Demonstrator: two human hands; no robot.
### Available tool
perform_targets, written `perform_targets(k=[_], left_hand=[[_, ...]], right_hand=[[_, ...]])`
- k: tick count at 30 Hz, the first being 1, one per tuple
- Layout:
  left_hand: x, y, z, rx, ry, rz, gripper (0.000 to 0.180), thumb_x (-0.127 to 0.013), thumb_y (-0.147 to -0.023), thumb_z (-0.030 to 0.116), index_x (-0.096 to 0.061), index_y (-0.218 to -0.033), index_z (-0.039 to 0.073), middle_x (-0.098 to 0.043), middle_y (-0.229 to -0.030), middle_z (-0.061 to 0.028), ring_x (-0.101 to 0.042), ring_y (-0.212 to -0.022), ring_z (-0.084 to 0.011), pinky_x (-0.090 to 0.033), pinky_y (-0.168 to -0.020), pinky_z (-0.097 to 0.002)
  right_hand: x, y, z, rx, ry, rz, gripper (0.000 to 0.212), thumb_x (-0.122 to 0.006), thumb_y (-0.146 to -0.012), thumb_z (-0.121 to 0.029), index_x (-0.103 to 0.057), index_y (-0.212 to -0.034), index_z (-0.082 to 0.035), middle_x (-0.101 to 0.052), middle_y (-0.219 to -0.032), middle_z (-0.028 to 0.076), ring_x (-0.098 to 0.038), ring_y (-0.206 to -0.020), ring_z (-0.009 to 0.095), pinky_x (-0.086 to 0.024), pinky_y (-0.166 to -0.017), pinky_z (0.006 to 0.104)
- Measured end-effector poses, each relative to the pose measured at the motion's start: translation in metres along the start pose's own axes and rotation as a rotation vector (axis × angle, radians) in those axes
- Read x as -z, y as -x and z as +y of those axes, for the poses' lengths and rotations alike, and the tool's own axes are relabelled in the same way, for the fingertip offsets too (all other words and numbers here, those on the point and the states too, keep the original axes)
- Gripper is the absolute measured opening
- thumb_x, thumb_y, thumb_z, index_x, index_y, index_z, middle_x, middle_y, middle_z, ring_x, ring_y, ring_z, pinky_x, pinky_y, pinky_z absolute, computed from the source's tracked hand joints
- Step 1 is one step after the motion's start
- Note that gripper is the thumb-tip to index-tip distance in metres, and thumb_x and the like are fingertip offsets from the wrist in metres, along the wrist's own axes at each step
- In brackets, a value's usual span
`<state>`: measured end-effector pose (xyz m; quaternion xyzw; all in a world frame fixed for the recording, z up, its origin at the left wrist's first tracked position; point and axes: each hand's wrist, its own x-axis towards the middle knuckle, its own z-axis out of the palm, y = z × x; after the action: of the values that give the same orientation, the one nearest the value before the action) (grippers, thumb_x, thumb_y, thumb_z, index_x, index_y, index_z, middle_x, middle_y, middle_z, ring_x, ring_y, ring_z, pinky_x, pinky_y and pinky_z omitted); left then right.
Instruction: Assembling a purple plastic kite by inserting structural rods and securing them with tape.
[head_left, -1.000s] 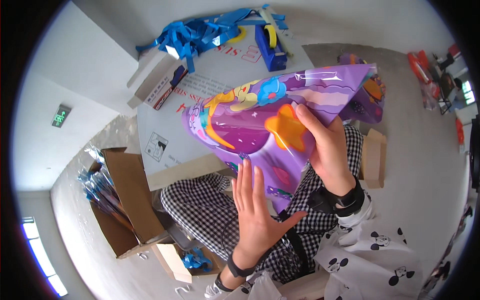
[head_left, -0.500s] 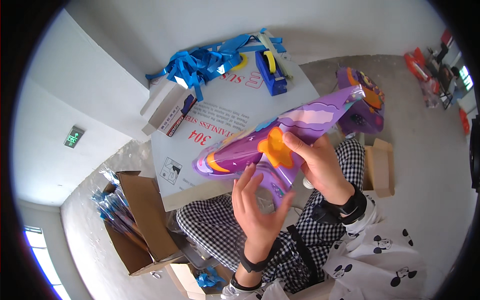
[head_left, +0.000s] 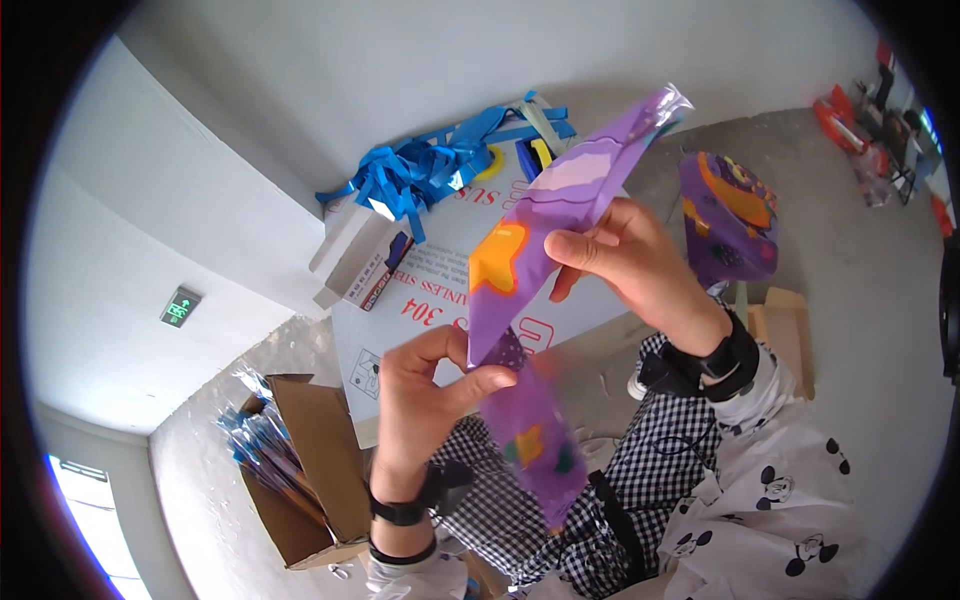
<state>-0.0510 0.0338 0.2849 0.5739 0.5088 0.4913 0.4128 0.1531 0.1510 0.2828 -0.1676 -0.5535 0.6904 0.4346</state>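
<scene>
A glossy purple printed plastic sheet (head_left: pixel 560 200) with an orange star shape hangs folded in front of me, one corner pointing up and away to the right. My right hand (head_left: pixel 640 265) is closed on its middle, thumb on top and fingers behind. Closer to me, my left hand (head_left: pixel 430 395) pinches the sheet's lower fold between thumb and index finger. Below that pinch a loose flap dangles over my lap, smeared by motion. Black bands circle both wrists.
A low board-topped table (head_left: pixel 400 345) holds tangled blue ribbon (head_left: pixel 420 175), a blue tape dispenser (head_left: pixel 530 158) and a small open carton (head_left: pixel 365 265). A cardboard box (head_left: pixel 320 460) of wrapped items stands left. Another purple printed piece (head_left: pixel 730 220) and a carton (head_left: pixel 790 330) are at right.
My left hand went from spread fingers to a pinch on the sheet and moved left. The sheet turned steeper, its far corner rising, and its lower flap now hangs down.
</scene>
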Motion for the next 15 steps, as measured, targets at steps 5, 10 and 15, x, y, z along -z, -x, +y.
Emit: perform_targets(k=[5,10,15], left_hand=[[0.024,-0.019,0.010,-0.008,0.217,-0.120,0.037,-0.082,-0.075,0.027,-0.053,-0.068,0.005,-0.060,-0.072,0.0023,-0.051,-0.067,-0.0050,-0.039,-0.061,-0.0202],[0.036,-0.020,0.012,-0.070,0.233,-0.039,0.036,-0.079,-0.080,0.028,-0.051,-0.069,0.007,-0.057,-0.075,0.0030,-0.049,-0.067,-0.0040,-0.038,-0.061,-0.0190],[0.064,-0.031,0.025,0.205,0.121,0.059,0.014,-0.068,-0.084,0.004,-0.057,-0.075,0.004,-0.064,-0.074,-0.0015,-0.057,-0.065,-0.0051,-0.044,-0.058,-0.0185]], right_hand=[[0.021,-0.016,-0.015,0.047,0.132,-0.091,0.030,-0.073,-0.085,-0.027,-0.067,-0.100,-0.001,-0.069,-0.090,0.005,-0.066,-0.076,0.013,-0.055,-0.064,0.0259],[0.027,-0.031,-0.020,0.040,0.117,-0.094,0.027,-0.072,-0.083,-0.020,-0.066,-0.098,0.002,-0.068,-0.091,0.007,-0.066,-0.079,0.014,-0.055,-0.069,0.0278],[0.080,-0.058,-0.032,-0.150,0.127,-0.131,0.036,-0.068,-0.079,-0.019,-0.062,-0.110,-0.002,-0.067,-0.096,0.005,-0.065,-0.086,0.015,-0.054,-0.079,0.0337]])
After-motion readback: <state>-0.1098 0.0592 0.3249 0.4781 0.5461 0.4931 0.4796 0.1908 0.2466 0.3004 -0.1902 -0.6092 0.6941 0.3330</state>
